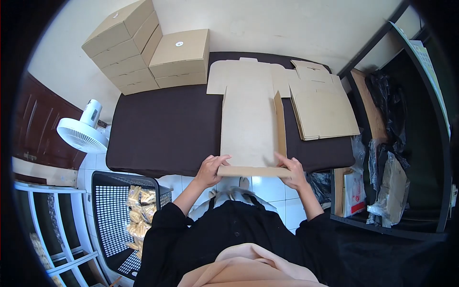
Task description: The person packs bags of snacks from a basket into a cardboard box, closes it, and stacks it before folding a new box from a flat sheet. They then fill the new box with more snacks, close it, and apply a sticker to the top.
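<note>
A partly folded cardboard box (248,119) lies open on the dark-covered table, its near end at the table's front edge. Its right side wall stands up, and the near wall is raised. At the near left corner, my left hand (210,170) grips the cardboard between thumb and fingers. My right hand (291,171) holds the near right corner, with its thumb on the inside and the fingers outside. The box's lid part, with its side flaps, spreads flat toward the wall.
Flat cardboard blanks (325,110) are stacked on the right of the table (162,129). Closed boxes (181,52) are piled at the back left. A white fan (83,131) stands left of the table. A black basket (117,215) with bagged goods and a shelf (397,229) flank me.
</note>
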Tool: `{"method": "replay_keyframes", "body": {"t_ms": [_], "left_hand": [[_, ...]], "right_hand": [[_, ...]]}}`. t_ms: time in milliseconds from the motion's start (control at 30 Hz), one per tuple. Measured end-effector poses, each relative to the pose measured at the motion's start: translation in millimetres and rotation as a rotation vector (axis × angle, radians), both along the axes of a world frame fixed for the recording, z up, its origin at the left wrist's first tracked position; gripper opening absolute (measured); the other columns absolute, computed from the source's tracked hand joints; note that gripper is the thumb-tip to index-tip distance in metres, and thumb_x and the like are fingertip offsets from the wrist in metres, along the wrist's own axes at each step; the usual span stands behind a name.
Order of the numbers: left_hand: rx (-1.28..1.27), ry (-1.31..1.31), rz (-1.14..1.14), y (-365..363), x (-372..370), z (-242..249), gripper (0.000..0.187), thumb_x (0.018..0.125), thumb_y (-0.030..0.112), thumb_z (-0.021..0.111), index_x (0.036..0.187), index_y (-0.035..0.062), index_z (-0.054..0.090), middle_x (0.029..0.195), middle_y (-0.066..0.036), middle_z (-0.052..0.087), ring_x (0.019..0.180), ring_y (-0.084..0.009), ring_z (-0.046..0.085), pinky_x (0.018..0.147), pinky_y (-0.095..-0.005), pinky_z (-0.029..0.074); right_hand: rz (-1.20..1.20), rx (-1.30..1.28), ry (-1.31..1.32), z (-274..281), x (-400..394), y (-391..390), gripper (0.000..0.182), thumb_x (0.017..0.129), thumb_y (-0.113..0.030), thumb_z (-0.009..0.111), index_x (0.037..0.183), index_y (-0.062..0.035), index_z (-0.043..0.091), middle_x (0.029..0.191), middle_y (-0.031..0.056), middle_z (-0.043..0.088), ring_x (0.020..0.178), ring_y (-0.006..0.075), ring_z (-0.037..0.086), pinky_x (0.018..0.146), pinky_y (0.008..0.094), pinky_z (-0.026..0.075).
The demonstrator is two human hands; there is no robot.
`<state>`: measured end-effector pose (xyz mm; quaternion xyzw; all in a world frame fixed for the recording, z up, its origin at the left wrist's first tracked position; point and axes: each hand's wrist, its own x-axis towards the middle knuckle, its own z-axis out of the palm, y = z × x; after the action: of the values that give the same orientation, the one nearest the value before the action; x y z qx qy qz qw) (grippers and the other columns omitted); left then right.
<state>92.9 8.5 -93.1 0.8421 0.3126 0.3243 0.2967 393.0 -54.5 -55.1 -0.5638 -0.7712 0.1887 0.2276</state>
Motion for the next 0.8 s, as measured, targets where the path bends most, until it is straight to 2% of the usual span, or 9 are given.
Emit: {"method": "replay_keyframes", "body": {"t_ms": [133, 167, 267, 333, 400, 500, 633, 700, 800], "left_hand": [[-0.01, -0.073, 0.234, -7, 13, -10, 0.051, 0.078, 0.012, 0.059, 0.121, -0.001, 0.036, 0.097, -0.019, 0.058, 0.083, -0.0303, 0.059, 0.078, -0.039, 0.044], [-0.108, -0.129, 0.198, -9, 14, -11, 0.058, 0.079, 0.014, 0.058, 0.125, -0.0059, 0.029, 0.113, -0.025, 0.049, 0.089, -0.0371, 0.057, 0.083, -0.0408, 0.043], [-0.192, -0.447, 0.281, -15, 28, 0, 0.06, 0.08, 0.016, 0.057, 0.126, -0.0065, 0.026, 0.123, -0.026, 0.039, 0.09, -0.0376, 0.057, 0.079, -0.0395, 0.046], [-0.086, -0.211, 0.281, -10, 20, 9, 0.056, 0.079, 0.017, 0.058, 0.126, -0.0004, 0.032, 0.13, -0.025, 0.03, 0.091, -0.0366, 0.056, 0.078, -0.0385, 0.046], [-0.259, 0.165, 0.217, -11, 16, 26, 0.05, 0.077, 0.021, 0.061, 0.121, 0.0073, 0.043, 0.132, -0.023, 0.03, 0.1, -0.0361, 0.051, 0.083, -0.0391, 0.044], [0.02, 0.168, 0.246, -9, 18, 31, 0.036, 0.075, 0.024, 0.061, 0.109, 0.0147, 0.055, 0.135, -0.019, 0.026, 0.115, -0.0362, 0.039, 0.089, -0.0403, 0.039], [-0.03, 0.397, 0.138, -3, 16, 44, 0.027, 0.071, 0.029, 0.065, 0.091, 0.0113, 0.062, 0.135, -0.014, 0.03, 0.124, -0.0339, 0.027, 0.098, -0.0469, 0.027], [0.17, 0.577, 0.143, -1, 21, 50, 0.021, 0.068, 0.028, 0.067, 0.077, 0.0093, 0.064, 0.131, -0.009, 0.037, 0.125, -0.0294, 0.026, 0.103, -0.0515, 0.014], [0.261, 0.718, 0.093, -4, 33, 38, 0.019, 0.066, 0.025, 0.067, 0.075, 0.009, 0.064, 0.123, -0.007, 0.046, 0.124, -0.0259, 0.028, 0.104, -0.0541, 0.005]], "right_hand": [[-0.414, -0.02, 0.475, -10, -20, 2, 0.064, 0.078, -0.02, 0.061, 0.132, -0.0039, 0.029, 0.084, 0.019, 0.062, 0.077, 0.0327, 0.061, 0.067, 0.0365, 0.047], [-0.421, -0.072, 0.387, -11, -20, 2, 0.071, 0.08, -0.021, 0.06, 0.135, -0.0034, 0.018, 0.091, 0.0249, 0.06, 0.088, 0.0365, 0.059, 0.07, 0.0376, 0.049], [-0.446, 0.149, 0.337, -22, -27, 2, 0.065, 0.08, -0.021, 0.06, 0.133, -0.0027, 0.026, 0.099, 0.0249, 0.058, 0.089, 0.0356, 0.059, 0.071, 0.0384, 0.048], [-0.336, 0.365, 0.112, -19, -23, 6, 0.053, 0.082, -0.021, 0.057, 0.129, -0.0068, 0.036, 0.113, 0.0227, 0.052, 0.093, 0.0354, 0.057, 0.072, 0.0385, 0.049], [-0.321, 0.133, 0.084, -15, -23, 1, 0.043, 0.083, -0.023, 0.054, 0.124, -0.0117, 0.046, 0.122, 0.019, 0.046, 0.096, 0.035, 0.056, 0.074, 0.0384, 0.048], [-0.306, 0.084, -0.001, -9, -21, -3, 0.046, 0.08, -0.038, 0.056, 0.119, -0.0148, 0.051, 0.129, 0.0169, 0.039, 0.097, 0.0342, 0.055, 0.074, 0.0379, 0.048], [-0.185, 0.061, -0.153, 8, -16, 4, 0.047, 0.074, -0.049, 0.057, 0.101, -0.0112, 0.064, 0.133, 0.0129, 0.034, 0.113, 0.0308, 0.043, 0.09, 0.0381, 0.036], [-0.15, 0.123, -0.284, 20, -21, 7, 0.045, 0.074, -0.049, 0.057, 0.096, -0.0109, 0.065, 0.132, 0.0118, 0.036, 0.115, 0.0299, 0.04, 0.093, 0.0394, 0.03], [-0.055, 0.257, -0.399, 9, -34, 12, 0.038, 0.073, -0.044, 0.059, 0.089, -0.011, 0.067, 0.123, 0.0082, 0.046, 0.113, 0.0285, 0.04, 0.097, 0.0464, 0.022]]}}
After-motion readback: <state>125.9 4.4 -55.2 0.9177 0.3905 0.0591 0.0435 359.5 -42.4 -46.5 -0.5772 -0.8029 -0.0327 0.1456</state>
